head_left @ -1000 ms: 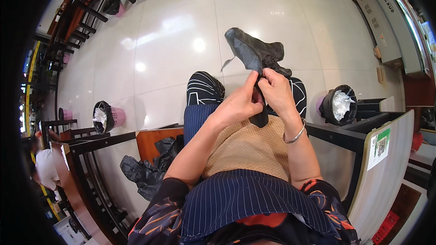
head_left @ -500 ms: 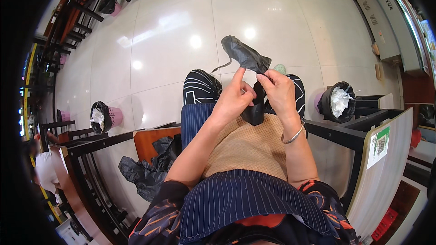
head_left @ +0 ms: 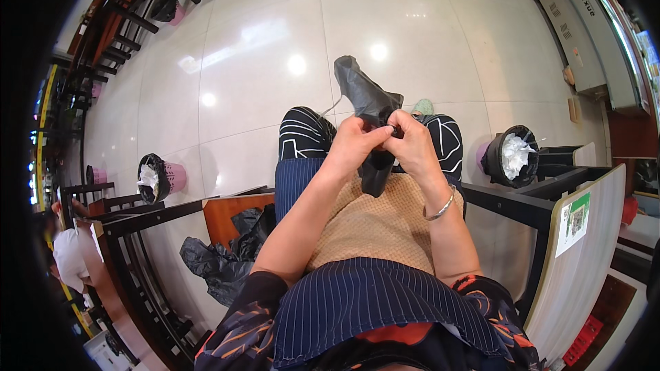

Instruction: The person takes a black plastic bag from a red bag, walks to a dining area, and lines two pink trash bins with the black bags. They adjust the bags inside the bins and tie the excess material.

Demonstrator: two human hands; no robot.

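A thin black plastic bag (head_left: pixel 370 95) hangs between my hands above my knees, bunched at its middle. One end puffs out beyond my fingers, and the other end drops toward my lap. My left hand (head_left: pixel 355 143) pinches the bunched part, its thumb reaching toward the other hand. Fingertips of my right hand (head_left: pixel 411 143) grip the same gathered spot, close against the left thumb. A thin strip of the bag trails off to its left. My fingers partly hide the gathered section.
Crumpled black bags (head_left: pixel 223 264) lie on a wooden stool seat (head_left: pixel 223 214) at my left. Lined pink bins with white tissue stand at left (head_left: pixel 175 177) and right (head_left: pixel 491 158). A table (head_left: pixel 581 247) is close on my right. Pale floor tiles (head_left: pixel 261 82) stretch ahead.
My left hand has moved right and closed in on the bag beside my right hand. The bag's middle is now bunched tighter, and its far end has swung slightly.
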